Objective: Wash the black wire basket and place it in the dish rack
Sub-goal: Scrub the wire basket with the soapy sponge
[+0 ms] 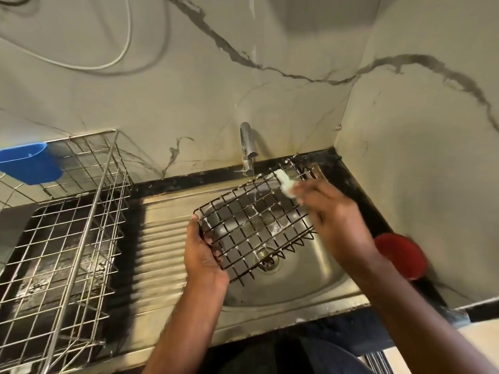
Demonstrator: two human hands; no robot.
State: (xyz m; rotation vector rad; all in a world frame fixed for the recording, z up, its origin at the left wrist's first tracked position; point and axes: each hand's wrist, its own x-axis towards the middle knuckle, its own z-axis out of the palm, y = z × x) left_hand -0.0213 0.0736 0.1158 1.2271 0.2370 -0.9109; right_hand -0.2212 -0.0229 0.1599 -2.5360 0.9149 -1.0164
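The black wire basket is held tilted over the steel sink, with white soap foam on its wires. My left hand grips its near-left edge. My right hand is at the basket's far-right side, closed around a pale soapy sponge pressed against the wires. A thin stream of water falls from the tap onto the basket. The metal dish rack stands on the left, next to the ribbed drainboard.
A blue plastic holder hangs on the rack's back left corner. A red round object sits on the dark counter to the right of the sink. Marble-patterned walls close in behind and on the right.
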